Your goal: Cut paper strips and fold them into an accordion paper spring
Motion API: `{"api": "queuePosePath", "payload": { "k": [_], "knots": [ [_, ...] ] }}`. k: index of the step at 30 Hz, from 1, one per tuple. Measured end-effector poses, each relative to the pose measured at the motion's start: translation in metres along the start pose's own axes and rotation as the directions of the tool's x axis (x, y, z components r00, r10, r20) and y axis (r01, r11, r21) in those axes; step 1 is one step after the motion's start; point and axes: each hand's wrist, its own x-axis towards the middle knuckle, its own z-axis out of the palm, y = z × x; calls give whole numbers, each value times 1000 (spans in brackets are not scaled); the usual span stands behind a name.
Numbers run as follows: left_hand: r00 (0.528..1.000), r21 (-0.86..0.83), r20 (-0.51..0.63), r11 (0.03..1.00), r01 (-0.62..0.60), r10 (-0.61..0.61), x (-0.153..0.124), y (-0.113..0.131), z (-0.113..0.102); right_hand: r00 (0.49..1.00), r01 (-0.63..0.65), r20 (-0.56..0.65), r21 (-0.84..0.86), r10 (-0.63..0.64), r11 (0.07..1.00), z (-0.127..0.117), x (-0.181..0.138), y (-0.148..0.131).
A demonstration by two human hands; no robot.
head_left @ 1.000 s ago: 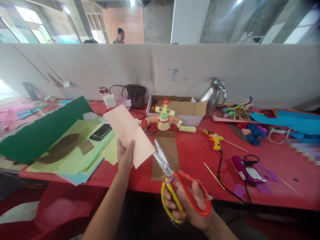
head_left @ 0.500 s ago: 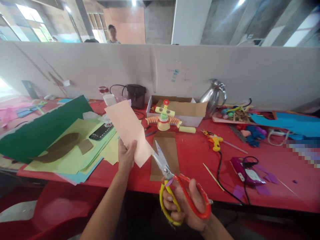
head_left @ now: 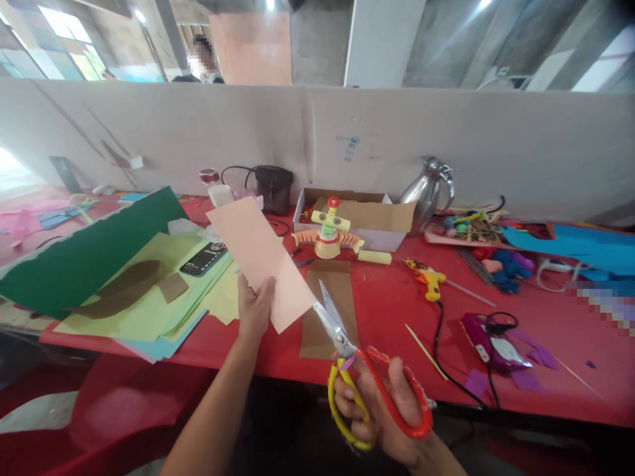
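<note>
My left hand [head_left: 255,307] pinches a pale pink sheet of paper [head_left: 262,261] near its lower left edge, holding it tilted above the table. My right hand [head_left: 381,403] grips a pair of scissors [head_left: 340,337] by one yellow and one red handle. Their blades stand apart, with the lower tip close to the sheet's right corner; whether it touches, I cannot tell. Beneath the scissors lies a brown cardboard piece [head_left: 332,330]. Behind it stands a small paper figure [head_left: 328,231] with a red ball on top and pleated pink arms, a yellow paper roll [head_left: 374,256] beside it.
Left are stacked coloured papers [head_left: 143,297], a phone [head_left: 202,258] and a green board [head_left: 109,244]. A yellow glue gun [head_left: 431,284] with a black cord and a purple box [head_left: 496,344] lie right. Behind stand an open box [head_left: 357,228] and a metal jug [head_left: 426,192].
The scissors and my right hand have shifted a little right, away from the sheet's middle. The pink sheet's right edge, bent earlier, now looks straight. The view has moved slightly.
</note>
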Motion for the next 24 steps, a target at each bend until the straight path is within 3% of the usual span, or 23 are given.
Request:
{"api": "queuePosePath", "payload": {
  "k": [10,24],
  "knots": [
    [998,9,53,999,35,-36,-1,-2,-2,998,-44,46,-6,44,999,-5,0,5],
    [993,33,101,998,51,-54,-6,0,-2,999,12,45,-9,-12,1000,-3,13,2]
  ]
}}
